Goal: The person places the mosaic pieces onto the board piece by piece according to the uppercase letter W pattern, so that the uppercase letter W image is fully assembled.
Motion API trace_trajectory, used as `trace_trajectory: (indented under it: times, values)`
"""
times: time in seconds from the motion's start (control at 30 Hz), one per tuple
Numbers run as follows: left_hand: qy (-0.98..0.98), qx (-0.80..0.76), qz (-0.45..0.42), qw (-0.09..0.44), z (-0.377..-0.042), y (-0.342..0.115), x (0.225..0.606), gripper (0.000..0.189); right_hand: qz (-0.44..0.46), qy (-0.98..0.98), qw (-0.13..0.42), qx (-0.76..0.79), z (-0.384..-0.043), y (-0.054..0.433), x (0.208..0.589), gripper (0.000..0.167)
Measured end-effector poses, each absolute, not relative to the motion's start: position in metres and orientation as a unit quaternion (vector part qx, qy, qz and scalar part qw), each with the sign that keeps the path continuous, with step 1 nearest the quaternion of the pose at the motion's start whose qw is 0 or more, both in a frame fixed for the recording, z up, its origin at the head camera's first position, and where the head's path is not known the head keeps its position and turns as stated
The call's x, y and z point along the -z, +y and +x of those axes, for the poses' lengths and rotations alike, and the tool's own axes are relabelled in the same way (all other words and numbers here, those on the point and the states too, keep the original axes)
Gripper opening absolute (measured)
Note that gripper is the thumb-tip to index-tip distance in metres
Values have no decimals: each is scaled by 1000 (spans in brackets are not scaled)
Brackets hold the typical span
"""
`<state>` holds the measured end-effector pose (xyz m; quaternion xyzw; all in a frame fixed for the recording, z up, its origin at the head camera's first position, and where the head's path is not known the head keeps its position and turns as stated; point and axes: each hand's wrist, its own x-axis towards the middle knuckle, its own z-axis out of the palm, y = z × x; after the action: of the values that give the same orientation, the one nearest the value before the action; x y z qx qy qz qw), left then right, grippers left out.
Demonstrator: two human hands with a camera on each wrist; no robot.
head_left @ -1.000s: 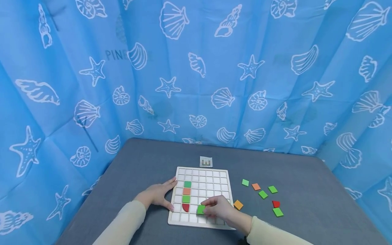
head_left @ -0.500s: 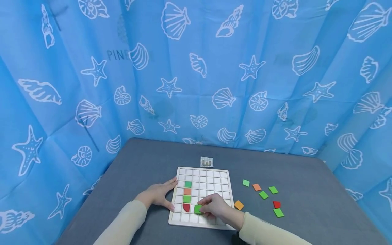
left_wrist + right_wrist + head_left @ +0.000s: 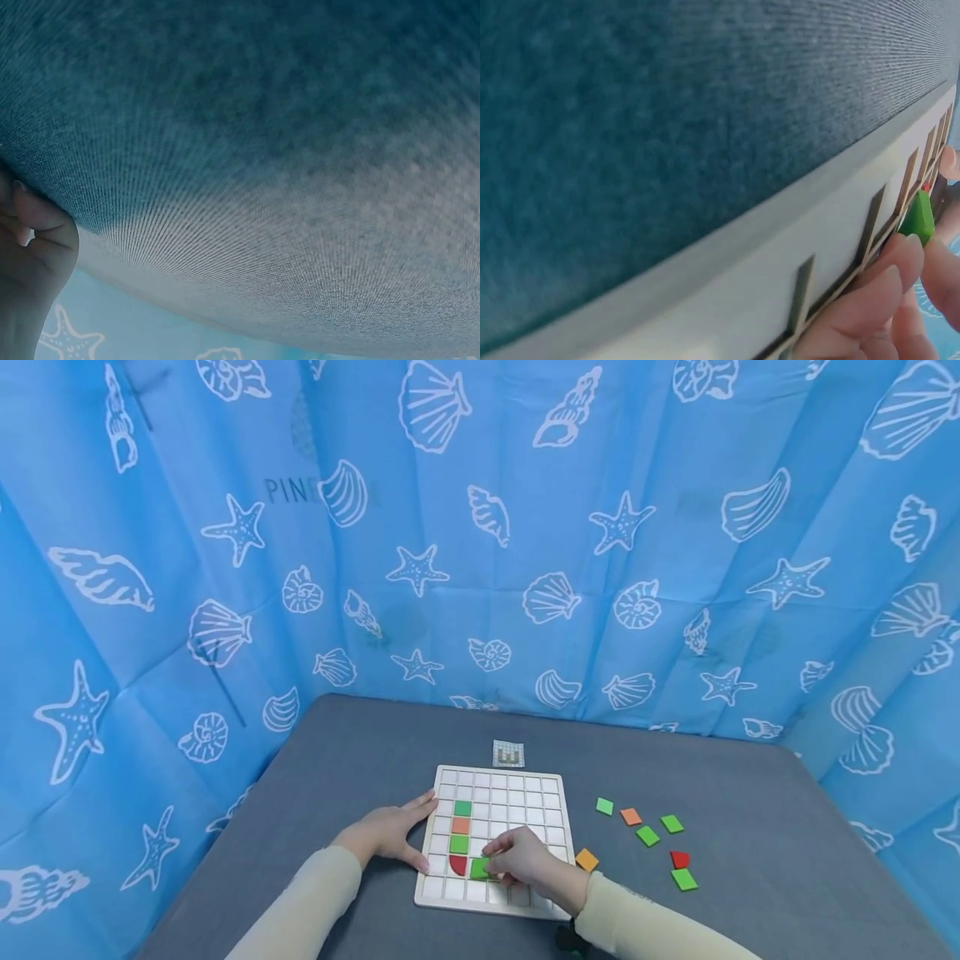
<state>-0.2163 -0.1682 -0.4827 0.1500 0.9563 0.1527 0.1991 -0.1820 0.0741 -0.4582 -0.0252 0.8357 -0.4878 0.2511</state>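
A white grid board (image 3: 525,786) lies on the table. Down one of its left columns run a dark green tile (image 3: 462,808), an orange tile (image 3: 461,826), a green tile (image 3: 459,844) and a red quarter-round tile (image 3: 457,865). My right hand (image 3: 521,856) pinches another green tile (image 3: 478,868) between thumb and fingers, just right of the red one; the right wrist view shows this green tile (image 3: 919,219) tilted close over the grid. Along the board's left edge, my left hand (image 3: 390,835) rests with thumb and fingers spread, touching the frame.
Right of the board lie an amber tile (image 3: 587,859), a salmon tile (image 3: 631,816), a red piece (image 3: 679,859) and several green tiles (image 3: 647,836). A small patterned card (image 3: 508,754) lies behind the board. A blue shell-print curtain (image 3: 480,543) hangs around the grey table (image 3: 375,735).
My right hand has moved left with the green tile, bringing it beside the red piece. The left hand keeps its place at the board's edge.
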Motion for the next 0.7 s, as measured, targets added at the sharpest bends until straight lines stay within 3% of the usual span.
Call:
trace_trajectory:
  times: [0.47,0.7]
  values:
    - [953,-158,150,212,-220,-170,485,109,-37,842,236,484,-182,71,463,18]
    - [954,-156,151,208,-220,-170,486,109,-72,865,198,456,-183,70,469,19]
